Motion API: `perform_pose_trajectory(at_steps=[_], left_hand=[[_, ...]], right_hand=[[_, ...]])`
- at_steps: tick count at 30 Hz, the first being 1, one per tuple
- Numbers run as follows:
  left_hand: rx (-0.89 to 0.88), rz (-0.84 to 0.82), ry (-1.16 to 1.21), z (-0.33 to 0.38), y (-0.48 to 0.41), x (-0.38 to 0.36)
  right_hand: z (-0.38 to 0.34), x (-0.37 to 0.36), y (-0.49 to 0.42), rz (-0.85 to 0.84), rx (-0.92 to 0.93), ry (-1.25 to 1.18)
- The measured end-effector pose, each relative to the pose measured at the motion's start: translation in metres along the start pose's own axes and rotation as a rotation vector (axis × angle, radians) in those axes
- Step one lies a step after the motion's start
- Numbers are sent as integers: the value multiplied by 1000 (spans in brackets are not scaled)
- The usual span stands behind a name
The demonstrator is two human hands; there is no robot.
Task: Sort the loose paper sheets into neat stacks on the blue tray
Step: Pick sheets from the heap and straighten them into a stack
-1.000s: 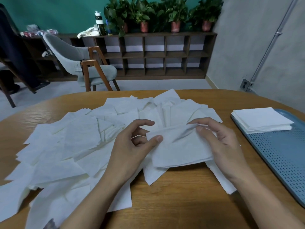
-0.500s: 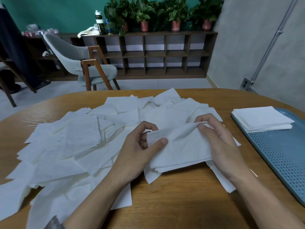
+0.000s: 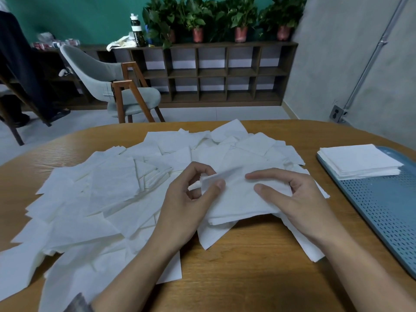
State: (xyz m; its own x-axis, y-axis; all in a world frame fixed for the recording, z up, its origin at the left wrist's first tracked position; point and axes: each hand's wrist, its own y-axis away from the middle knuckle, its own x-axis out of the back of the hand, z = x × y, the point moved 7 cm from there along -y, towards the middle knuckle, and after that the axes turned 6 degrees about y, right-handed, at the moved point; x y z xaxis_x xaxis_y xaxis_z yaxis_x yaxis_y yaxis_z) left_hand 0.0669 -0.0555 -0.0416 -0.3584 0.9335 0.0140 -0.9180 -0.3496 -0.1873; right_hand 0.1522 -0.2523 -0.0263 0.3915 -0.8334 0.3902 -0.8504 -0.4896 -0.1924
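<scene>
Wooden table [image 3: 247,278]: seen from the head camera, it fills the lower half of the frame, its rounded far edge running across the middle.
Loose paper sheets [image 3: 108,194]: white and crumpled, they overlap at all angles across the left and centre of the table.
Held bundle of sheets [image 3: 238,199]: a few white sheets roughly squared together at centre frame, lifted slightly above the pile between both hands.
Left hand [image 3: 186,206]: it pinches the bundle's left edge, with the thumb on top and the curled fingers behind and beneath.
Right hand [image 3: 299,199]: it grips the bundle's right side, with the thumb and forefinger lying on the top sheet and the other fingers hidden under the paper.
Blue tray [image 3: 387,210]: perforated plastic at the right edge of the frame, lying on the table well apart from the pile.
Neat stack [image 3: 358,161]: squared white sheets resting on the tray's far end, with one corner overhanging its left rim.
Grey chair [image 3: 105,73]: it has wooden legs and stands on the floor beyond the table at upper left.
Cubby shelf [image 3: 225,70]: dark wood, set against the back wall at upper centre.
Potted plants [image 3: 240,16]: a green row in reddish pots on top of the shelf.
Bottle [image 3: 136,30]: dark with a white cap, standing on the shelf to the left of the plants.
</scene>
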Motion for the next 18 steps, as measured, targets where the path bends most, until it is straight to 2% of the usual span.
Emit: perform_pose_trajectory(at_steps=[10,14,18], left_hand=[[78,64,1,-2,-2,5],[174,-16,105,-7,1,-2],[198,-27,106,-8,3,-6]], right_hand=[[-4,3,1,10,44,-21],[-2,4,1,23,43,-63],[2,5,0,26,11,-142]])
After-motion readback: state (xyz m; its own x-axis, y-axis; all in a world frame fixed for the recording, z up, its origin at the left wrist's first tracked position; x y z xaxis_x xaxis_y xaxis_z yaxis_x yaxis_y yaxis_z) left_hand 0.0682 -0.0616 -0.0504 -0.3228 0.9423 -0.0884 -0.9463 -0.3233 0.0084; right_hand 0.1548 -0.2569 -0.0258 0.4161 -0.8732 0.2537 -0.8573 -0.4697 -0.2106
